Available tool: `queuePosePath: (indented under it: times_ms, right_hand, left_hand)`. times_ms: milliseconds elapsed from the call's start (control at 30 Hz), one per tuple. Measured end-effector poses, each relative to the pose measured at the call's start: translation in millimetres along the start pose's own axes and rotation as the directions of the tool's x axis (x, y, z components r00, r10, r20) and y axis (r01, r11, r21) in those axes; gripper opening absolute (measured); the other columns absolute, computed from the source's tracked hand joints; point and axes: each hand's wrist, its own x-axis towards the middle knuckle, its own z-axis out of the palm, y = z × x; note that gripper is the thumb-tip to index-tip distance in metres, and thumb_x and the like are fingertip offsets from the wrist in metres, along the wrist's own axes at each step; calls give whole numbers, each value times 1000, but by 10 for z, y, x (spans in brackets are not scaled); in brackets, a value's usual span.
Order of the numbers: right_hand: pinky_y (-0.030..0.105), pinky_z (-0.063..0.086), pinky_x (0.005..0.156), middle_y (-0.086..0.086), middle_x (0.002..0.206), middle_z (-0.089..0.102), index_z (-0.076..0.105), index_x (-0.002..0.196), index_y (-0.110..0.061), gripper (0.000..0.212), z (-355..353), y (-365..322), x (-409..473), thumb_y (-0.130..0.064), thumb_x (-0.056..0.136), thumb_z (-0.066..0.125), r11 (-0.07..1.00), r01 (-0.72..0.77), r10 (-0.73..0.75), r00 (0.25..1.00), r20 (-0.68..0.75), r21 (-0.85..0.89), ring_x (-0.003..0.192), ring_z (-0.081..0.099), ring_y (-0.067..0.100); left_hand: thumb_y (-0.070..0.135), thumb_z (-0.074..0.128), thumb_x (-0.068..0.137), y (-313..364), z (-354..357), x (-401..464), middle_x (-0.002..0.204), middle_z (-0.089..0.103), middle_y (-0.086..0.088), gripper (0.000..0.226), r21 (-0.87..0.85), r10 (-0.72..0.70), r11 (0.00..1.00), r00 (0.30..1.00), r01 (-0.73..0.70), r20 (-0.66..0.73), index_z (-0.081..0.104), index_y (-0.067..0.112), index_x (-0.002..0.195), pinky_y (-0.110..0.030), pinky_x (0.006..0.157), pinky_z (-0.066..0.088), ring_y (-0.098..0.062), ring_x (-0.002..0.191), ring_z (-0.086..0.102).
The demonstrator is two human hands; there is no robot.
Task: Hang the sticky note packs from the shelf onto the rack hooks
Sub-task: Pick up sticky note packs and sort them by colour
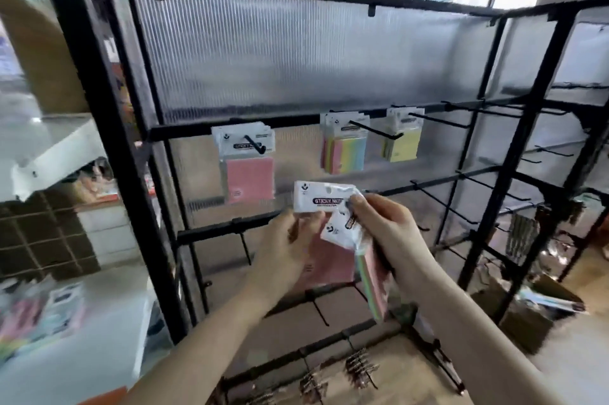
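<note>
Your left hand (283,240) pinches a pink sticky note pack (324,203) below the rack (329,121) (three hooks filled); your right hand (379,226) grips another pack (342,233) beside it.

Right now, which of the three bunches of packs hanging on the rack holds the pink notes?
The leftmost bunch, just above the hands. The middle bunch is striped in several pastel colours, and the right bunch is yellow.
</note>
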Motion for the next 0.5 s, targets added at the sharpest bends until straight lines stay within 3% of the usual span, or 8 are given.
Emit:
queuePosePath:
  times_ms: [67, 133, 267, 367, 500]
  right_hand:
    - [39, 43, 70, 26, 89, 68, 67, 92, 0, 32, 63, -78, 142, -32, 90, 64, 998, 69, -70, 995, 76, 14, 73, 60, 25]
    - [34, 44, 67, 16, 81, 71, 67, 86, -3, 24, 153, -137, 268, -26, 91, 64, 992, 117, -123, 985, 122, 53, 70, 61, 20]
    - [13, 37, 50, -10, 61, 63, 66, 72, -16, 21, 386, -256, 437, -21, 92, 62, 973, 228, -229, 954, 195, 31, 55, 53, 2]
    - [14, 37, 47, -6, 62, 63, 66, 76, -10, 21, 525, -292, 520, -18, 94, 60, 968, 241, -250, 942, 223, 65, 54, 53, 3]
    - [24, 33, 51, 5, 65, 55, 59, 76, 5, 28, 631, -269, 665, -16, 94, 59, 963, 256, -268, 941, 206, 82, 59, 45, 9]
  left_hand:
    - [58, 50, 75, 96, -27, 5, 82, 70, 23, 32, 18, 13, 1000, 996, -12, -84, 64, 32, 87, -8, 62, 45, 5, 75, 64]
    - [56, 50, 75, 192, -52, 13, 79, 68, 28, 27, -2, 4, 1000, 981, -5, -194, 64, 35, 84, -5, 59, 42, 11, 71, 62]
    - [49, 54, 85, 365, -123, 89, 61, 67, 5, 34, -50, 0, 998, 900, -25, -437, 67, 23, 69, -16, 51, 42, -7, 56, 60]
    - [38, 54, 92, 437, -178, 199, 66, 70, 1, 29, -90, 1, 995, 861, -54, -509, 66, 18, 75, -23, 57, 47, -12, 61, 64]
    - [31, 55, 94, 415, -227, 372, 67, 71, 5, 26, -108, 10, 991, 849, -78, -528, 66, 14, 79, -15, 55, 49, -7, 61, 67]
